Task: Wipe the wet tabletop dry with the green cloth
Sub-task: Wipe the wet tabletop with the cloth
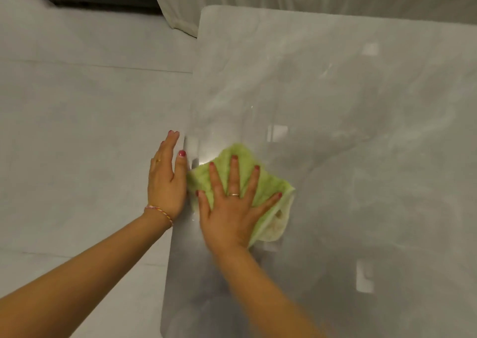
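Under right hand (232,208), apparently flat: green cloth (268,182).

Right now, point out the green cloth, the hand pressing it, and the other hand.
green cloth (268,182), head view, bare patch by the fingers.
right hand (229,208), head view, back of hand.
left hand (165,180), head view, back of hand.
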